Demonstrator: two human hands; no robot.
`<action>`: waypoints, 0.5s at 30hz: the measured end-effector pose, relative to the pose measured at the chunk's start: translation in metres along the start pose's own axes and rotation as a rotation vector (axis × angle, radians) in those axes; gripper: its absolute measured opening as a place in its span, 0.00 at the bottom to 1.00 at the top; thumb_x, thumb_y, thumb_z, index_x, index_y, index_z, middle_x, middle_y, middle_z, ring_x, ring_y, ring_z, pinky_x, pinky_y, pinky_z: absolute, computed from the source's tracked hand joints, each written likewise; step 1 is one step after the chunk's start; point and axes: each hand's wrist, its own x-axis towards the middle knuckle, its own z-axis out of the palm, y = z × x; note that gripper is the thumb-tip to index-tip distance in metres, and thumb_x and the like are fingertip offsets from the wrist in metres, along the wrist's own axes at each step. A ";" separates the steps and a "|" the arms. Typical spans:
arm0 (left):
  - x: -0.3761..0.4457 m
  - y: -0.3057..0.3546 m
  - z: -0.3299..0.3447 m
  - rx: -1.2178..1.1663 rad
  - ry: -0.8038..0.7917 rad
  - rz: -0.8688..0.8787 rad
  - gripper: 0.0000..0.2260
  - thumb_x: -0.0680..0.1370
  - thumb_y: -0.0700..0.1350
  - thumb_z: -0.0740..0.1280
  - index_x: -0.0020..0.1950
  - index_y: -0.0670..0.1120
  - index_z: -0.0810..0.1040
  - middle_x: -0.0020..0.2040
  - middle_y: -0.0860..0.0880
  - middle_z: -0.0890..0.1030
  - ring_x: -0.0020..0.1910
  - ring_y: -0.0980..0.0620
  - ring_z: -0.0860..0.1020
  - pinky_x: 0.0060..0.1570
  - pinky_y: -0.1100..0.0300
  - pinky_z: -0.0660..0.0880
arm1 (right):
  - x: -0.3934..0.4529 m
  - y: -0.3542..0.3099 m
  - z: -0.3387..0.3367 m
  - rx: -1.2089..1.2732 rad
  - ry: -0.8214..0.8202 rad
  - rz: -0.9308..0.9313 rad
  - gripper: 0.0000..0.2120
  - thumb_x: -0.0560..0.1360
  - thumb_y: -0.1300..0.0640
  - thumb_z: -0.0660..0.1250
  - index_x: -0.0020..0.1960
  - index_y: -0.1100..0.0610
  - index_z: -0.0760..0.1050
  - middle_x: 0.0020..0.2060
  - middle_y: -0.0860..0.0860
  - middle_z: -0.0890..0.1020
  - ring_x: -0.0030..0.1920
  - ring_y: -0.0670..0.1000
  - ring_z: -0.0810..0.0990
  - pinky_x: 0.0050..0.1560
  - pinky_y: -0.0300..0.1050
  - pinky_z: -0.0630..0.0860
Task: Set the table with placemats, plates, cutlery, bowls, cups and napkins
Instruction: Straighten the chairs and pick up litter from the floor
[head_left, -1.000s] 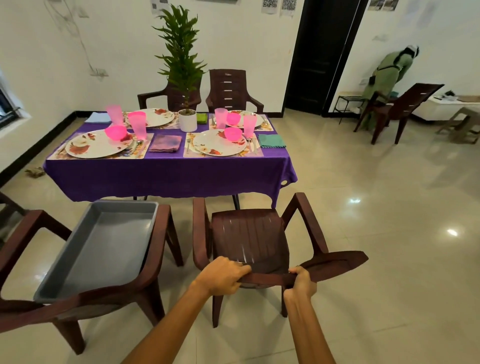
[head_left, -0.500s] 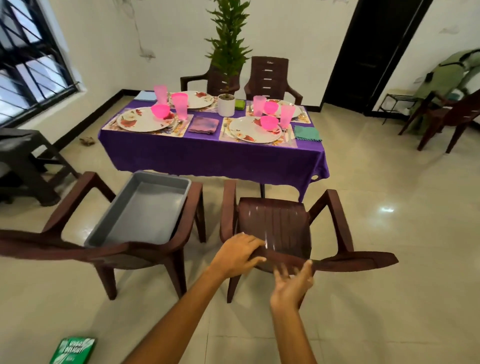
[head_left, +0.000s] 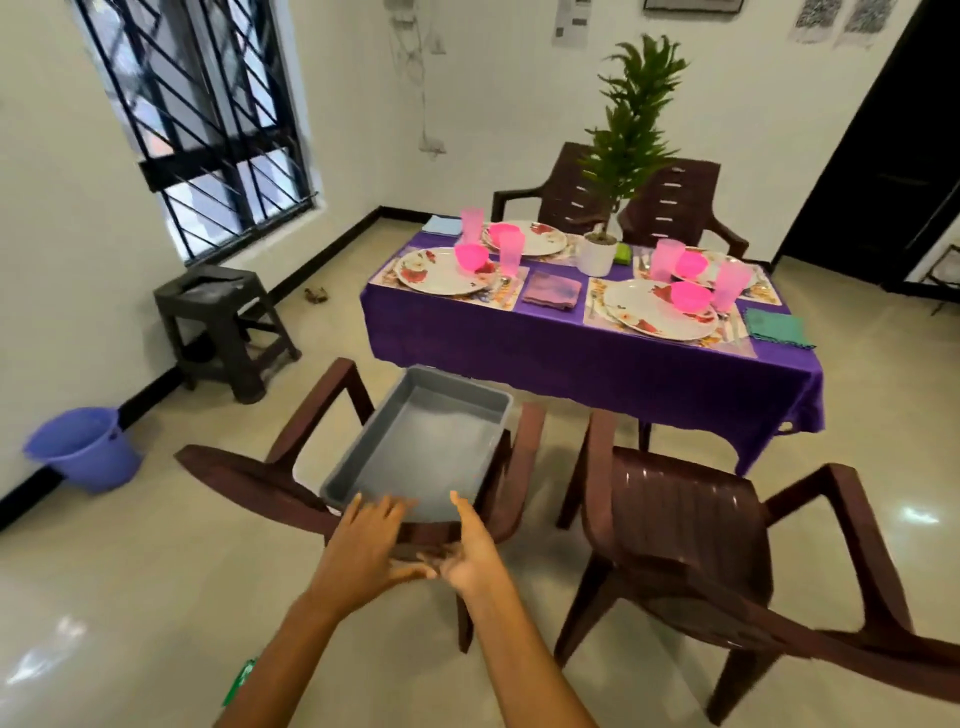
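The table (head_left: 597, 358), draped in a purple cloth, stands across the room with four places laid. Two brown chairs sit on its near side: the right chair (head_left: 691, 525) has a bare seat, the left chair (head_left: 291, 478) carries a grey tray (head_left: 415, 441) across its seat, reaching toward the table's edge. On the table, floral plates lie on placemats, the near-left plate (head_left: 441, 273) and near-right plate (head_left: 657, 312) each with a pink bowl on top, and pink cups stand beside them, one cup (head_left: 511, 252) just right of the near-left plate. A purple napkin (head_left: 551, 290) lies between the two near settings, a green napkin (head_left: 775, 327) at the right edge, and a potted plant (head_left: 597, 254) stands mid-table. Down front, both hands reach at the left chair's back by the tray's near rim: the left hand (head_left: 363, 551) spread flat, fingers straight, the right hand (head_left: 467, 553) open too, thumb up, gripping nothing. Cutlery beside the plates is too small to make out clearly.
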 end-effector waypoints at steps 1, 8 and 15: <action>-0.001 -0.009 0.004 0.021 -0.091 0.003 0.34 0.69 0.76 0.51 0.57 0.51 0.76 0.49 0.54 0.81 0.47 0.53 0.81 0.53 0.52 0.76 | 0.008 0.004 0.007 0.010 0.025 -0.004 0.14 0.74 0.58 0.68 0.58 0.61 0.73 0.52 0.62 0.80 0.41 0.58 0.79 0.24 0.44 0.76; 0.048 -0.009 0.012 0.075 -0.216 0.047 0.21 0.60 0.69 0.73 0.29 0.52 0.74 0.23 0.55 0.75 0.19 0.58 0.73 0.19 0.66 0.59 | 0.054 -0.016 0.020 -0.116 0.272 -0.037 0.06 0.69 0.74 0.60 0.35 0.67 0.69 0.33 0.57 0.74 0.32 0.58 0.73 0.29 0.47 0.70; 0.091 0.041 0.014 0.099 -0.365 0.051 0.19 0.78 0.59 0.59 0.58 0.45 0.73 0.52 0.46 0.81 0.50 0.44 0.80 0.48 0.54 0.74 | 0.100 -0.060 -0.024 -0.163 0.367 -0.090 0.23 0.57 0.70 0.64 0.52 0.65 0.72 0.50 0.63 0.78 0.45 0.64 0.78 0.36 0.60 0.79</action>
